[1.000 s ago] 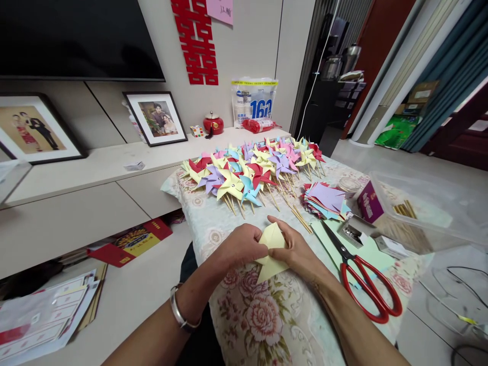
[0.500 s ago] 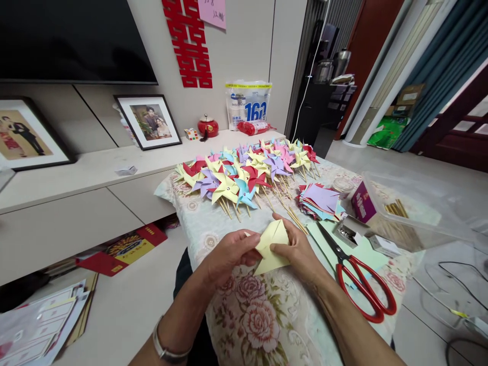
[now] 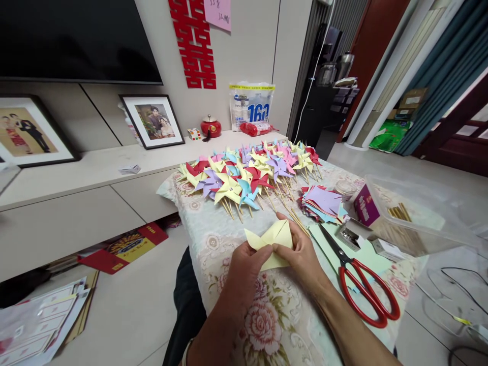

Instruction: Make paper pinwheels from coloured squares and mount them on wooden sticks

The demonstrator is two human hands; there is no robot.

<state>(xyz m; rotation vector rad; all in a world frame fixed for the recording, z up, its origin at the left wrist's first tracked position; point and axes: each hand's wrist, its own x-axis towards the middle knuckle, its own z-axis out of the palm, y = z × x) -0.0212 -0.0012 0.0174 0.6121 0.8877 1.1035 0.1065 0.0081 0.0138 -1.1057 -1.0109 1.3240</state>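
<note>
Ann: In the head view, where is the yellow paper (image 3: 275, 239)?
Ben: Just below the middle of the frame, a bit to the right, above the flowery cloth (image 3: 263, 328).
Ann: What are the hands doing?
Ben: The left hand (image 3: 246, 267) pinches its lower left side. The right hand (image 3: 301, 249) grips its right side. Both thumbs lie on the front, with their tips close together near the middle.
Ann: How would you do this bit well?
Ben: I'd hold the middle firmly with one thumb and bend each corner softly, so it curves and gets no hard crease. Pulling hard might rip it, I think.
Ann: Which way does it point?
Ben: One corner sticks out to the upper left. Another peak points to the upper right, with a dip between them.
Ann: Which way is it longest?
Ben: I can't tell. Fingers hide some of it, and it looks about as wide as tall.
Ann: What's near?
Ben: Paper pinwheels (image 3: 229, 189) above it, and red-handled scissors (image 3: 345, 260) to the lower right.
</note>
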